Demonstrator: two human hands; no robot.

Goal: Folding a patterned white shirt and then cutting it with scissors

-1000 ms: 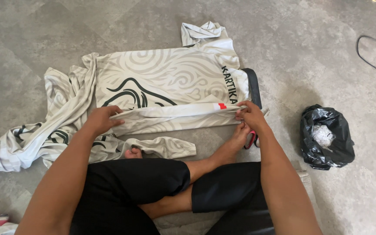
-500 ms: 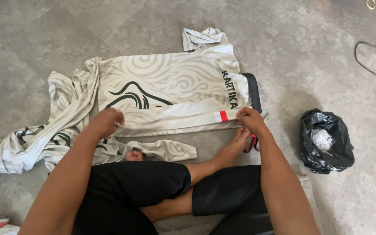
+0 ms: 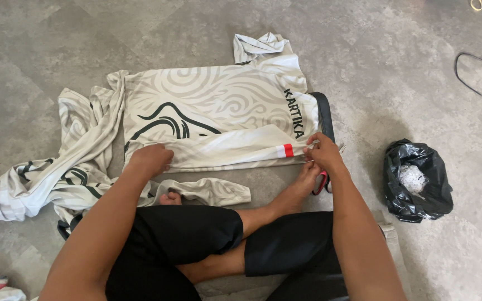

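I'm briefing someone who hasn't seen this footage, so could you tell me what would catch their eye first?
The cream, swirl-patterned shirt with black lines spread flat on the grey floor dominates the middle. The left hand and right hand press its folded lower edge. A crumpled black plastic bag sits to the right, and more cream patterned cloth lies heaped at left.

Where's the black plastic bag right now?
In the head view, the black plastic bag sits on the floor at the right, beyond the right hand.

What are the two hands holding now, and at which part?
Both hold the white patterned shirt by its folded near edge: left hand presses it flat, right hand pinches its end.
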